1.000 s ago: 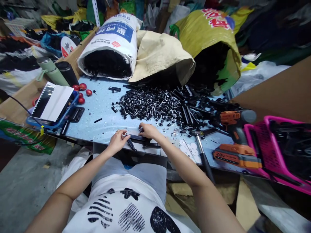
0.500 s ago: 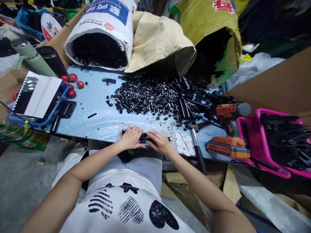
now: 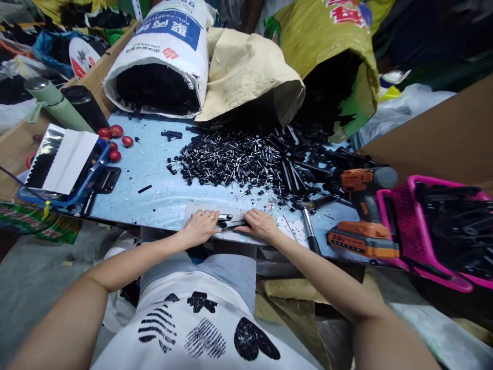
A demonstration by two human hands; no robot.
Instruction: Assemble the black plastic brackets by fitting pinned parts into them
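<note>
At the near edge of the blue table (image 3: 127, 205), my left hand (image 3: 201, 227) is closed around a black plastic part (image 3: 225, 218) with a shiny upper side. My right hand (image 3: 261, 225) pinches the end of a thin black piece, mostly covered by its fingers, just right of that part. Both hands rest over a pale sheet or board (image 3: 189, 209). Right of my right hand lie several white discs (image 3: 298, 225) and a hammer (image 3: 309, 228) with a metal shaft. A heap of small black pieces with metal pins (image 3: 227, 159) spreads beyond the hands.
An orange cordless drill (image 3: 364, 226) and a pink basket (image 3: 402, 221) of black parts stand at right. A white sack (image 3: 162, 46), a beige sack (image 3: 246, 72) and a yellow sack (image 3: 319, 41) lie behind. A blue tray (image 3: 57, 199), red fruits (image 3: 116, 131) and bottles (image 3: 57, 103) are at left.
My hands have moved slightly apart, showing more of the black part between them. My right fingers have curled into a tighter pinch. The whole view has shifted a little.
</note>
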